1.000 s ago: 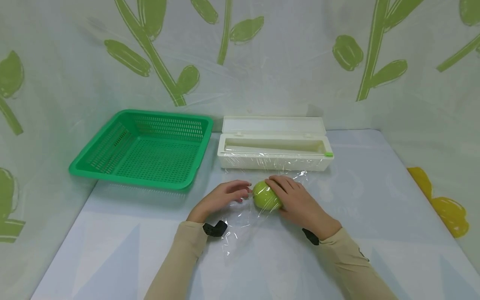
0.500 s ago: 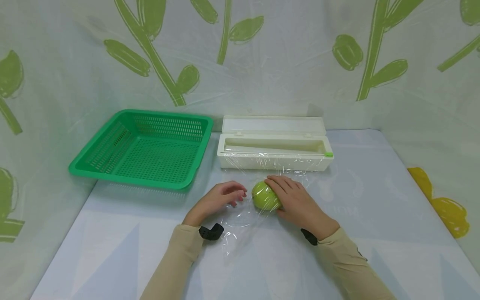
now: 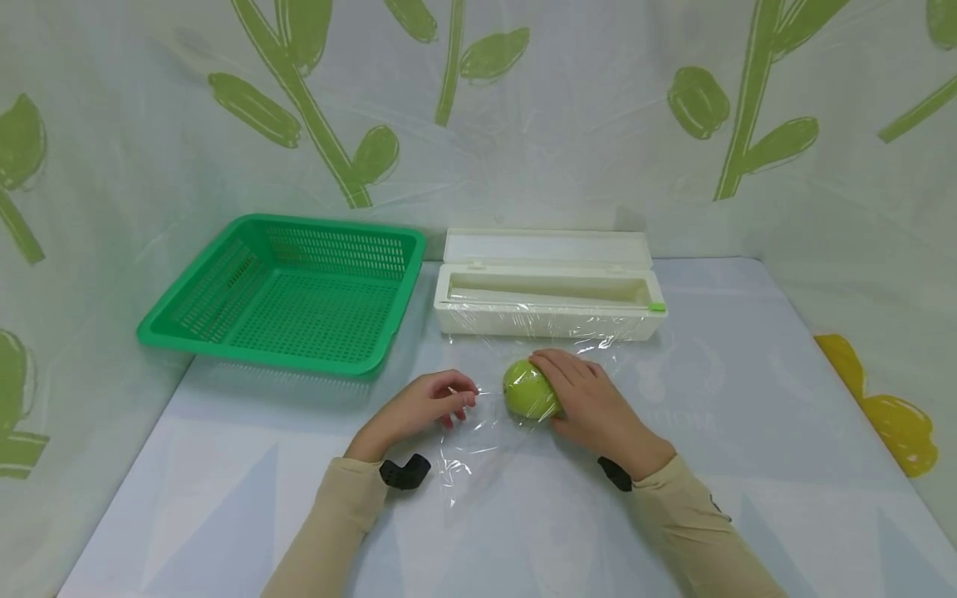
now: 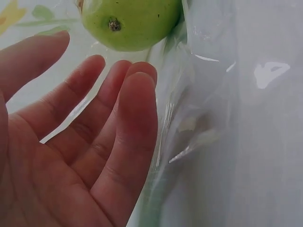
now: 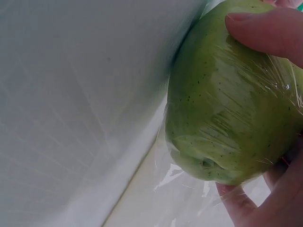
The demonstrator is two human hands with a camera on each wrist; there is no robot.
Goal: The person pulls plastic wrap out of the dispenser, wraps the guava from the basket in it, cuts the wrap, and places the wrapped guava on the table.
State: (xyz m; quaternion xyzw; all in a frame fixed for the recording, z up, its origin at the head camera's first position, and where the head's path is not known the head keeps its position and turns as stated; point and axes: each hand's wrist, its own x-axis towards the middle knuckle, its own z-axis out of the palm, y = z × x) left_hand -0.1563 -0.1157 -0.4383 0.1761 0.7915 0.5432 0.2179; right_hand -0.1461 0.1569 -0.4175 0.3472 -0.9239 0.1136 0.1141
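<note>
A round, speckled green fruit (image 3: 529, 389), its kind uncertain between apple and guava, lies on the table partly covered by clear cling film (image 3: 471, 444). My right hand (image 3: 594, 407) grips its right side through the film, thumb and fingers on opposite sides in the right wrist view. My left hand (image 3: 426, 407) is to the left of the fruit, apart from it. Its fingers are loosely bent with nothing visible between them. In the left wrist view, the fruit's dark end (image 4: 114, 24) faces these fingertips. Film hangs beside the left fingers; I cannot tell whether they touch it.
Behind the hands stands a long white film dispenser box (image 3: 549, 322), its lid (image 3: 547, 247) raised. Film stretches from its front towards the fruit. A green perforated basket (image 3: 377, 353) sits at the back left. A leaf-patterned sheet (image 3: 568, 124) hangs behind the table.
My left hand has drawn back left and slightly towards me, widening the gap to the fruit. My right hand keeps its grip, almost unmoved.
</note>
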